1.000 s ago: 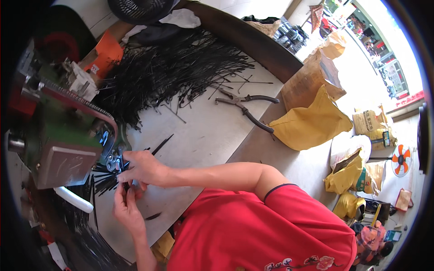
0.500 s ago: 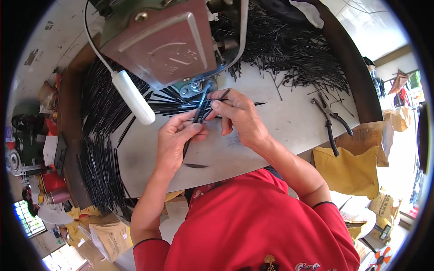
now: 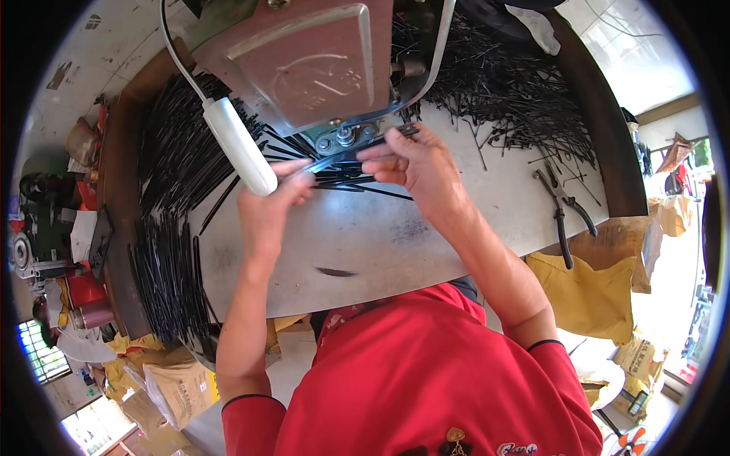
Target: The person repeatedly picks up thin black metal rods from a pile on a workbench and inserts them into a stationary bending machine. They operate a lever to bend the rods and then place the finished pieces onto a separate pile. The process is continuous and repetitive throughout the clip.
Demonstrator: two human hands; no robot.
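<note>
A long, thin black strip (image 3: 334, 159) is stretched between my two hands, slanting up to the right just below the head of a machine (image 3: 308, 64). My right hand (image 3: 426, 163) pinches its upper right end between thumb and fingers. At the lower left end, my left hand (image 3: 268, 209) has its fingertips closed around the strip, somewhat smeared by motion. Behind my hands, more loose black strips (image 3: 285, 144) fan out on the grey metal tabletop (image 3: 266, 273) under the machine. The material of the strips cannot be made out.
A white tubular lamp (image 3: 239, 144) hangs close by my left hand. Bundled black strips (image 3: 163, 281) line the left side, and a tangle of thin black rods (image 3: 502, 83) covers the far right. Pliers (image 3: 561, 201) lie near the right edge, beside a yellow cloth (image 3: 585, 292).
My hands have moved apart and slightly up, my left going left. The strip has turned from steep to a flatter slant. The view has shifted a little.
</note>
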